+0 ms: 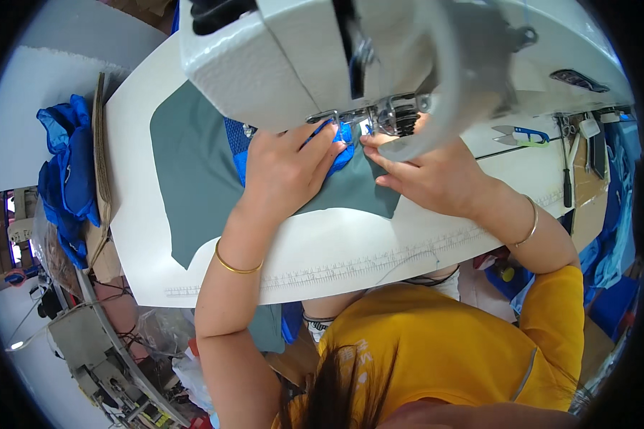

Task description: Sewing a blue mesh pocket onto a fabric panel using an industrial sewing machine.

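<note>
A dark green fabric panel [193, 179] lies on the white sewing table, with a bright blue fabric piece [342, 161] on top of it under the sewing machine's needle area. My left hand [286, 170] is closed on the blue piece, fingers and thumb pressed together just left of the presser foot [347, 118]. On the right side of the needle, my right hand [436, 175] rests with its fingers stretched out and apart on the green panel's edge. The machine head hides part of the right hand. Blue mesh [236, 139] shows beyond my left hand.
The white sewing machine [300, 57] overhangs the work. Thread snips [522, 136] and a dark-handled screwdriver [567, 186] lie at the right. A printed ruler scale [322, 274] runs along the near edge. Blue fabric pieces [71, 171] hang beyond the left edge.
</note>
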A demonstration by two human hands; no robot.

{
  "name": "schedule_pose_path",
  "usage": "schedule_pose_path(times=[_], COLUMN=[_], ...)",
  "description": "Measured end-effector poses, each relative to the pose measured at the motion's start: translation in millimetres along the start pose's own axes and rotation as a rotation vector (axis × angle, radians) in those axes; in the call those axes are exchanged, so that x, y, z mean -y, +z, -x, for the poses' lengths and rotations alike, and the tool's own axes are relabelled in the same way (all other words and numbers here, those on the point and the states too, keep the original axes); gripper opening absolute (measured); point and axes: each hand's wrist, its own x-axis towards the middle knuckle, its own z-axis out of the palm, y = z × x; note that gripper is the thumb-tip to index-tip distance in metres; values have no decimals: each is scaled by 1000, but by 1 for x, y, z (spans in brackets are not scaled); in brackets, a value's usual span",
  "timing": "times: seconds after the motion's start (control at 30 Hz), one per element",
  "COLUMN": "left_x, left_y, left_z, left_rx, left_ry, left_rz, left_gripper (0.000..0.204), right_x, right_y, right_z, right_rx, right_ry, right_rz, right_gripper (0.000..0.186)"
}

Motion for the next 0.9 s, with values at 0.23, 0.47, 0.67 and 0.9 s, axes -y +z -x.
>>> schedule_pose_path(times=[0.23,0.47,0.67,0.9], left_x=[-6,-9,-5,0], left_y=[-15,-12,-7,-6], left_z=[6,8,7,4], left_rx=[-72,93,13,-64], left_ry=[118,43,36,38], left_rz=[-134,-39,11,105], left_gripper=[19,21,33,28], right_x=[-1,-1,1,-3], right_y=[2,-3,1,-2], right_z=[2,1,-3,-6], right_rx=[-66,10,33,6], right_ry=[-90,-93,15,56], right_rz=[-34,-46,-74,-65], right_gripper=[29,28,26,20])
